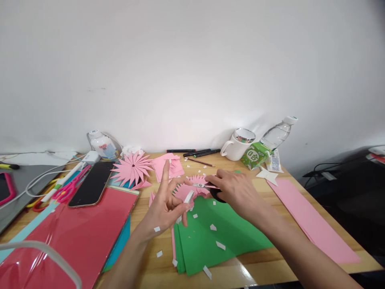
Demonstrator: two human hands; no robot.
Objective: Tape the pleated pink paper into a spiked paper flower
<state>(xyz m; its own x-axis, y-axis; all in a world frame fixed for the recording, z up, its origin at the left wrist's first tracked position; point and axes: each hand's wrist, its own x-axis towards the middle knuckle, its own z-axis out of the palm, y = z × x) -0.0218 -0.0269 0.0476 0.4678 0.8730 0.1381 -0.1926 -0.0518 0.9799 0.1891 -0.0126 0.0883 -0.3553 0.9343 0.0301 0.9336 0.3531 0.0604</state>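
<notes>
We see the strip (189, 196), small and white, pinched by the left hand (168, 204) between thumb and fingers, index finger raised, just above the near edge of the fringed pink paper (180, 192) and the green sheets (222, 237). The right hand (236, 188) grips the scissors (217, 195) by their black handle, tips pointing toward the left hand. We judge the strip nearly weightless and easily bent, perhaps clingy if it is tape, which we cannot tell; we would take it lightly by one end, keeping fingertips off the blades. The scissors look stiff and light, best held by the loops. The fringed pink paper seems soft, its thin points liable to crease, so we would lift it by its body. Underneath, the table (144, 257) is smooth, pale wood, with white scraps (220, 245) strewn over it and the green sheets. To the left lie a red sheet (99, 228) and a phone (91, 184); at the back, a mug (236, 148) stands near a plain white wall (192, 72).
</notes>
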